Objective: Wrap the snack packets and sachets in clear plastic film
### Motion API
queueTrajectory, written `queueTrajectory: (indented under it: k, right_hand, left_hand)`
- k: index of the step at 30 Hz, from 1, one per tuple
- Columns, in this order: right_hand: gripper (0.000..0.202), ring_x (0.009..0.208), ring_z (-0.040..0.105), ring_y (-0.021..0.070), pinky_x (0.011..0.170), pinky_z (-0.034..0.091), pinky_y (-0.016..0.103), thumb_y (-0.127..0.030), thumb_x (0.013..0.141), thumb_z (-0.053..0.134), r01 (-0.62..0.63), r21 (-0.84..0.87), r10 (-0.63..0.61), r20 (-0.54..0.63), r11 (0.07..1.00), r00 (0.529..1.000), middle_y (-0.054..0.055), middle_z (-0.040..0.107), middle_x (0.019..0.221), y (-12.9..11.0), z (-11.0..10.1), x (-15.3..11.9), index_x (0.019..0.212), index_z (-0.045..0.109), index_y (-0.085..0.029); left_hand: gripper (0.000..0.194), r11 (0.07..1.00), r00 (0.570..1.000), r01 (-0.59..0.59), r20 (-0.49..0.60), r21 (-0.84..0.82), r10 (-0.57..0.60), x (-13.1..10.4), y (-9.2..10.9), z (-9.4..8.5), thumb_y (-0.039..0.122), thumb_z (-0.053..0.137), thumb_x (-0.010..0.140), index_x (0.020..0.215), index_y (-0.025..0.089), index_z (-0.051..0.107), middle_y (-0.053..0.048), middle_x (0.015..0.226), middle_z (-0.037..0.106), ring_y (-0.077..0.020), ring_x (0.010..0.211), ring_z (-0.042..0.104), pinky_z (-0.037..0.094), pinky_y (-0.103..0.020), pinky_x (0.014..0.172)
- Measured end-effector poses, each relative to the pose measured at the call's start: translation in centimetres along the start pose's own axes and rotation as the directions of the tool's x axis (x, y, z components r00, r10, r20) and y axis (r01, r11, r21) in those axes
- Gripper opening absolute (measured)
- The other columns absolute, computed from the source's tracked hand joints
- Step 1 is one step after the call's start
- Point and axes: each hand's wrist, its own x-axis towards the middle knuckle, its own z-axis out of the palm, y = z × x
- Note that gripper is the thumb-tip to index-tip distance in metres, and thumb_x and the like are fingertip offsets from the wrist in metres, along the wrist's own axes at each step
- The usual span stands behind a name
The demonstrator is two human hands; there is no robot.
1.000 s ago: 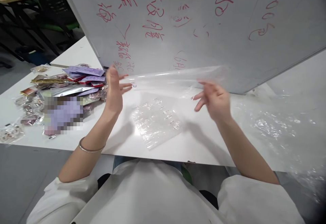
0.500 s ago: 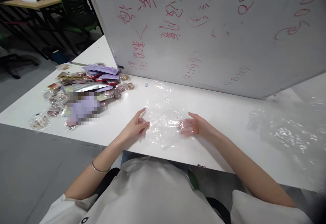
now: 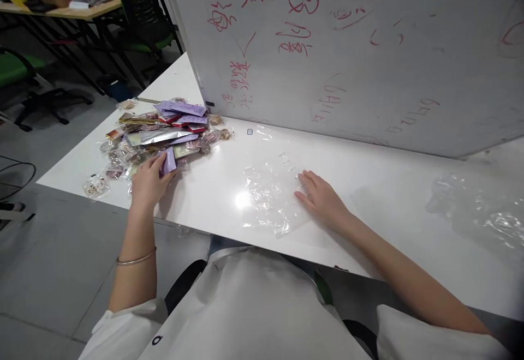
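My left hand [image 3: 150,180] is at the front of a pile of small packets, its fingers wrapped round a purple packet [image 3: 168,162]. Around it lie silver, red and gold packets and small clear-wrapped pieces [image 3: 96,185]. A clear plastic bag [image 3: 266,193] lies flat on the white table in front of me. On the right edge of that bag rests my right hand [image 3: 321,196], palm down, with fingers and thumb apart.
A whiteboard [image 3: 262,65] with red writing stands along the table's back edge. More crumpled clear plastic [image 3: 487,213] lies at the right of the table [image 3: 393,229]. Behind at left are a chair [image 3: 141,8] and a desk [image 3: 88,12].
My left hand has moved left from the clear bag to the pile and taken hold of the purple packet. My right hand stays at the bag's right side. The view has shifted slightly left.
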Motion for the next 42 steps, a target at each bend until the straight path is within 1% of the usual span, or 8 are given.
queueTrajectory:
  k: [8,12,17,21,24,34,38,42]
  right_hand:
    - [0.059,0.147,0.029,0.0317,0.121,0.021,0.054,-0.050,0.099,0.035,0.014,-0.090,-0.014,0.006,0.996,1.000,0.016,0.040,0.154,0.1,0.3,0.0,0.145,0.044,-0.014]
    - [0.056,0.147,0.027,0.0355,0.121,0.017,0.057,-0.046,0.097,0.043,0.057,-0.169,-0.069,-0.068,0.984,0.995,0.021,0.044,0.150,-1.1,-1.1,1.4,0.138,0.052,-0.009]
    - [0.049,0.146,0.032,0.0282,0.117,0.029,0.051,-0.032,0.098,0.045,0.367,-0.046,-0.367,-0.003,0.929,0.930,0.014,0.045,0.151,-6.1,-1.8,10.6,0.144,0.046,-0.017]
    - [0.064,0.147,0.027,0.0292,0.117,0.026,0.048,-0.025,0.093,0.056,0.434,-0.029,-0.432,0.042,0.901,0.901,0.014,0.032,0.159,-11.7,0.4,20.2,0.152,0.033,-0.015]
    - [0.049,0.134,0.043,0.0310,0.108,0.035,0.047,-0.019,0.093,0.053,0.441,-0.082,-0.435,0.084,0.893,0.896,0.015,0.048,0.146,-13.8,1.8,23.5,0.142,0.046,-0.016]
    - [0.035,0.091,0.058,0.0267,0.074,0.042,0.035,-0.025,0.083,0.058,0.321,-0.053,-0.309,0.160,0.946,0.938,0.013,0.058,0.120,-8.9,-0.4,20.0,0.117,0.054,-0.019]
    - [0.044,0.098,0.058,0.0261,0.076,0.041,0.033,-0.026,0.080,0.060,0.243,0.024,-0.243,-0.032,0.970,0.970,0.011,0.061,0.118,-8.2,-2.6,17.3,0.122,0.049,-0.017]
    - [0.042,0.088,0.060,0.0227,0.073,0.042,0.033,-0.038,0.084,0.056,0.103,0.081,-0.089,-0.158,0.991,0.983,0.008,0.061,0.112,-7.4,-3.9,9.8,0.122,0.053,-0.019]
  left_hand:
    - [0.052,0.983,0.947,-0.149,-0.300,-0.107,0.111,-3.5,4.3,0.4,0.015,0.036,0.096,0.147,0.019,0.045,-0.012,0.150,0.047,-0.0353,0.142,0.037,0.026,-0.059,0.116]
    - [0.054,0.917,0.925,-0.381,-0.048,-0.120,0.378,-5.0,6.9,2.3,0.013,0.032,0.095,0.145,0.024,0.047,-0.010,0.150,0.048,-0.0284,0.146,0.032,0.019,-0.054,0.120]
    - [0.058,0.868,0.816,-0.484,0.301,-0.111,0.493,-5.1,6.7,1.5,0.045,0.050,0.093,0.147,0.025,0.045,-0.010,0.158,0.036,-0.0339,0.148,0.024,0.020,-0.054,0.119]
    - [0.051,0.904,0.902,-0.421,0.066,-0.077,0.426,-2.4,6.1,0.1,0.047,0.043,0.096,0.139,0.021,0.052,-0.013,0.144,0.049,-0.0318,0.134,0.042,0.033,-0.048,0.111]
    - [0.045,0.936,0.933,-0.351,-0.080,0.024,0.351,1.0,6.0,0.3,0.036,0.039,0.098,0.137,0.018,0.054,-0.016,0.132,0.054,-0.0322,0.124,0.048,0.038,-0.045,0.104]
    - [0.044,0.929,0.950,-0.312,0.040,0.201,0.311,6.3,6.0,1.6,0.041,0.053,0.088,0.122,0.015,0.064,-0.015,0.109,0.055,-0.0319,0.106,0.056,0.043,-0.038,0.092]
    - [0.044,0.901,0.938,-0.344,0.133,0.266,0.319,6.5,6.7,0.8,0.040,0.047,0.093,0.124,0.014,0.063,-0.015,0.104,0.061,-0.0304,0.097,0.060,0.045,-0.037,0.084]
    - [0.045,0.861,0.922,-0.386,0.176,0.331,0.346,6.6,7.6,0.4,0.037,0.031,0.100,0.115,0.013,0.066,-0.015,0.097,0.067,-0.0288,0.092,0.063,0.045,-0.036,0.079]
